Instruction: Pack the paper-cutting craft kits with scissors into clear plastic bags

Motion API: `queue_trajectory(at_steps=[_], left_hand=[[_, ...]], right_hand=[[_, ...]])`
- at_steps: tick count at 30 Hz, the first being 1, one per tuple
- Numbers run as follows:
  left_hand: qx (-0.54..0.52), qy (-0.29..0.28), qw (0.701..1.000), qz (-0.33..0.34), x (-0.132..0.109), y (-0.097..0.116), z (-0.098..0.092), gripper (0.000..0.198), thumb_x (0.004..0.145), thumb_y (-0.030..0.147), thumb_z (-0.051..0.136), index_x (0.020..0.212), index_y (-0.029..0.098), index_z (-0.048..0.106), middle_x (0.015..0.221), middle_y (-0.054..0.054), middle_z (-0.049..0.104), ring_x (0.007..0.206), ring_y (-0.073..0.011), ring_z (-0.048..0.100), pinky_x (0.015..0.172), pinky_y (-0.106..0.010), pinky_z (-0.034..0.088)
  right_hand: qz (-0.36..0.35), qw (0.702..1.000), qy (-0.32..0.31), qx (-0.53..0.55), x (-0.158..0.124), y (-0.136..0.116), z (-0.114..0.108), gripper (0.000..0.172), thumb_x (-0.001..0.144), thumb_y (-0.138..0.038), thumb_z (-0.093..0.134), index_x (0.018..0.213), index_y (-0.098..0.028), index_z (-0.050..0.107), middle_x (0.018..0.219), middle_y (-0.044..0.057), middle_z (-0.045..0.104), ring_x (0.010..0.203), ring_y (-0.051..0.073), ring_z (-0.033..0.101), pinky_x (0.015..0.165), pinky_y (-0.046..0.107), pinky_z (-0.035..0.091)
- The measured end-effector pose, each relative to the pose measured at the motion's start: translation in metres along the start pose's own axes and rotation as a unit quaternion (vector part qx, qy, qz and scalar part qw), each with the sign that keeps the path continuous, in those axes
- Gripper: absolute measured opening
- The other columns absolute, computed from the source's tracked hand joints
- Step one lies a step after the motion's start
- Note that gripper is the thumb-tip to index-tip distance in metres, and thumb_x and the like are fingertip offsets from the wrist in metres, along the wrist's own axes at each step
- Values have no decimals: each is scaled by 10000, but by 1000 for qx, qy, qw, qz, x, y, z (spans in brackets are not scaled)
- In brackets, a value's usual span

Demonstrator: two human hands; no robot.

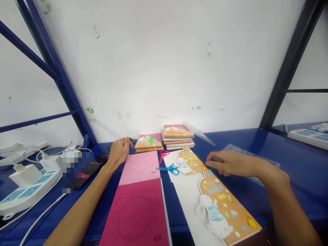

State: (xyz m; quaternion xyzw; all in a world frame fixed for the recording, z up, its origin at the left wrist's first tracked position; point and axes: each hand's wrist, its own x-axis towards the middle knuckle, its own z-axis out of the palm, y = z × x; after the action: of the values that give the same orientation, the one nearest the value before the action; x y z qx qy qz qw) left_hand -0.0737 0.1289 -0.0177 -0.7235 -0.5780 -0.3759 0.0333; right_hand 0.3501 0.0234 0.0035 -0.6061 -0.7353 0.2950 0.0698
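Note:
My left hand (119,152) rests near the back of the table, its fingers loosely bent and partly hidden, with no held thing visible. A small dark object shows just beyond its fingertips. My right hand (229,162) hovers with loosely bent, parted fingers beside a rabbit-printed orange card cover (191,160); nothing shows in it. A larger matching rabbit cover (217,208) lies nearer, on white sheets. Pink paper with a bat drawing (140,165) and magenta paper with a crab drawing (139,215) lie left of centre. Blue scissors (172,169) and pink scissors (163,155) lie between the sheets.
Behind stand a stack of packaged card sets (178,138) and a smaller pile with green scissors (150,140). A clear plastic case (256,160) lies beside my right hand. At left are a phone (89,171), a power strip (30,191) and white cables.

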Motion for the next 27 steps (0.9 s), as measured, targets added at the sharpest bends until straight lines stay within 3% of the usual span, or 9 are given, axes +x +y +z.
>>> queue_trajectory(at_steps=[12,17,19,22,24,26,27], left_hand=[[-2,0,1000,1,0,2,0,567,1007,444,297,671,219,694,500,-27,637,630,-254,654,659,-334,414],[-18,12,1000,12,-2,-2,2,541,991,428,306,668,208,680,510,-27,620,600,-236,630,674,-341,440],[-30,21,999,25,-1,2,0,486,960,410,341,686,196,681,618,-47,671,669,-230,651,719,-339,472],[-48,49,997,41,1,24,-14,424,908,398,379,805,170,722,1024,-108,727,893,-240,682,752,-323,513],[-57,76,995,34,-7,43,-33,416,902,403,389,916,172,735,1179,-114,680,898,-235,683,672,-314,522],[-64,100,993,8,-35,54,-56,364,921,400,402,912,199,705,983,-77,703,701,-207,666,558,-309,495],[-63,77,994,-35,-58,51,-67,332,928,417,418,843,229,679,789,-38,686,572,-198,621,490,-310,462]], right_hand=[[-2,1000,6,19,-1,0,1,453,886,-627,534,1044,-224,665,755,51,709,694,227,696,668,357,566],[88,994,12,64,1,0,3,446,906,-589,543,1149,-221,612,849,84,745,550,231,710,507,365,574],[96,993,35,64,1,1,2,439,920,-586,531,1152,-221,606,891,96,756,504,222,704,467,355,562],[72,994,40,66,-2,3,0,449,924,-611,524,1128,-222,614,982,106,743,523,213,716,424,321,540],[44,996,4,74,-6,2,-1,464,918,-644,524,1113,-234,622,998,91,728,548,200,715,427,302,537],[5,997,-23,70,-12,0,0,493,921,-687,498,1127,-259,629,940,58,711,555,183,691,444,292,530],[-22,998,-20,55,-16,-1,1,503,929,-701,478,1144,-274,635,903,43,699,567,179,677,467,293,526]])
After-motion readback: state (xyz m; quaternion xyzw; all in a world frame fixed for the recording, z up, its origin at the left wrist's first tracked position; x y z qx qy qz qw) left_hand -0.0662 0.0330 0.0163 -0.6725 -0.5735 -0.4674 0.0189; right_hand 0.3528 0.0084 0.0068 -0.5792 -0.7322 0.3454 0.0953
